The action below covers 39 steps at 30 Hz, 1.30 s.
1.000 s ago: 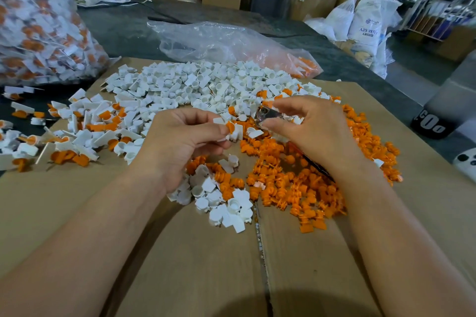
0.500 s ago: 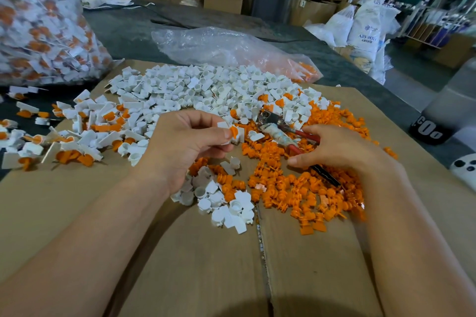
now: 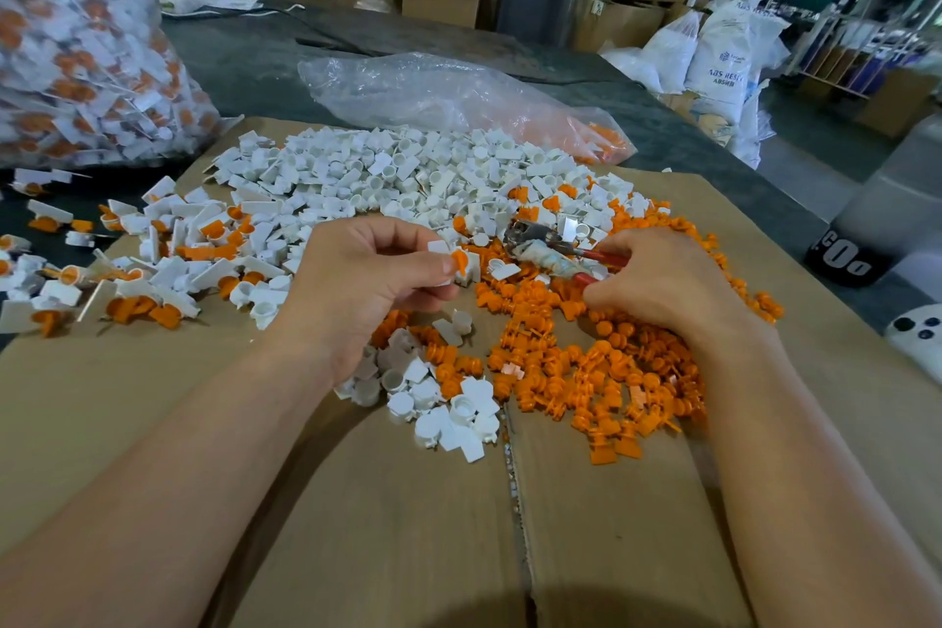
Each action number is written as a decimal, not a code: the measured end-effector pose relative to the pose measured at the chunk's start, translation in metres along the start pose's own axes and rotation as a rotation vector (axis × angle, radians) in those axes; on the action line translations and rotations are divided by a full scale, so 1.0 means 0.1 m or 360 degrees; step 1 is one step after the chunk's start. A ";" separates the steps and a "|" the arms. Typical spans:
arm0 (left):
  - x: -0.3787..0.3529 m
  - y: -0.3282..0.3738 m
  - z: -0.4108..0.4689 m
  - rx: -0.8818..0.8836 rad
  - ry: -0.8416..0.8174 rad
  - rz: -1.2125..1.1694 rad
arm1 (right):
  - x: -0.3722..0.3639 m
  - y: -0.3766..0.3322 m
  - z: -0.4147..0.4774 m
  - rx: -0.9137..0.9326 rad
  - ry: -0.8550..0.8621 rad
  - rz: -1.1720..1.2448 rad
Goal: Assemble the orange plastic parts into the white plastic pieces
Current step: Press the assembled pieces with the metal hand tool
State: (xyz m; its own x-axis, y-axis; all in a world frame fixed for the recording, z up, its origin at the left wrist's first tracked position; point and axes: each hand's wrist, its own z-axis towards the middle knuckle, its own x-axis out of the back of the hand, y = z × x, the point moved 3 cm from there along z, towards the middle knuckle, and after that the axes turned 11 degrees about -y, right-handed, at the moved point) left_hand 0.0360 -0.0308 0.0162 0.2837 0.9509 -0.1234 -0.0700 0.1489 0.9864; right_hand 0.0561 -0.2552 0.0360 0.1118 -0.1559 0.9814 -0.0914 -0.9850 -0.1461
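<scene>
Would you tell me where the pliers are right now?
Head view, right of centre: the pliers lie across the orange parts, handles under the right hand.

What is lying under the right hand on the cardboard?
The red handles of the pliers run beneath the right hand, which rests on the orange parts. Whether its fingers grip the handles or pinch a part is covered.

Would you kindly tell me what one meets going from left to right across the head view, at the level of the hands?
Assembled pieces → left hand → white piece it pinches → pliers → right hand holding them.
</scene>
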 end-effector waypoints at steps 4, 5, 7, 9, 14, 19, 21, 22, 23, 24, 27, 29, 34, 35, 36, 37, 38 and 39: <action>0.02 0.00 0.00 -0.0016 0.0033 -0.0063 | 0.05 -0.03 -0.05 0.0115 0.0229 0.0049; 0.02 0.00 0.01 -0.0018 0.0046 -0.0103 | 0.07 -0.06 -0.07 0.0181 0.0303 0.0125; 0.04 0.00 0.01 -0.0022 0.0067 -0.0193 | 0.10 -0.11 -0.11 0.0325 0.0444 0.0289; 0.05 0.00 0.02 -0.0035 0.0080 -0.0252 | 0.10 -0.16 -0.12 0.0434 0.0530 0.0345; 0.06 0.01 0.02 -0.0071 0.0118 -0.0246 | 0.10 -0.22 -0.14 0.0512 0.0642 0.0315; 0.04 0.02 0.01 -0.0144 0.0166 -0.0194 | 0.06 -0.37 -0.21 0.0608 0.0660 0.0053; 0.04 0.03 0.01 -0.0185 0.0186 -0.0177 | 0.02 -0.43 -0.23 0.0614 0.0604 -0.0042; 0.04 0.03 0.01 -0.0205 0.0200 -0.0174 | 0.00 -0.46 -0.24 0.0627 0.0575 -0.0071; 0.05 0.04 0.00 -0.0225 0.0214 -0.0175 | -0.02 -0.47 -0.25 0.0644 0.0551 -0.0083; 0.05 0.04 0.00 -0.0242 0.0227 -0.0180 | -0.03 -0.48 -0.25 0.0659 0.0535 -0.0087; 0.06 0.05 0.00 -0.0277 0.0251 -0.0207 | -0.05 -0.51 -0.26 0.0686 0.0510 -0.0109; 0.06 0.05 0.00 -0.0288 0.0247 -0.0216 | -0.07 -0.53 -0.27 0.0701 0.0490 -0.0114; 0.06 0.05 0.01 -0.0316 0.0233 -0.0211 | -0.11 -0.57 -0.27 0.0733 0.0426 -0.0102; 0.07 0.05 0.01 -0.0317 0.0236 -0.0211 | -0.11 -0.58 -0.28 0.0749 0.0424 -0.0101; 0.07 0.05 0.01 -0.0318 0.0241 -0.0209 | -0.11 -0.58 -0.28 0.0763 0.0425 -0.0100; 0.07 0.05 0.01 -0.0318 0.0248 -0.0207 | -0.12 -0.59 -0.28 0.0774 0.0426 -0.0100; 0.07 0.05 0.01 -0.0321 0.0254 -0.0209 | -0.12 -0.59 -0.28 0.0781 0.0428 -0.0098; 0.07 0.05 0.01 -0.0325 0.0256 -0.0214 | -0.12 -0.59 -0.29 0.0787 0.0429 -0.0090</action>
State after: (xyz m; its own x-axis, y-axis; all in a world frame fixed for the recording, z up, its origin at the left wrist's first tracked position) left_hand 0.0389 -0.0233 0.0205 0.1494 0.9474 -0.2832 -0.2378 0.3124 0.9197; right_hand 0.0320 -0.1933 0.0368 -0.1596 -0.1418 0.9769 0.3888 -0.9187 -0.0698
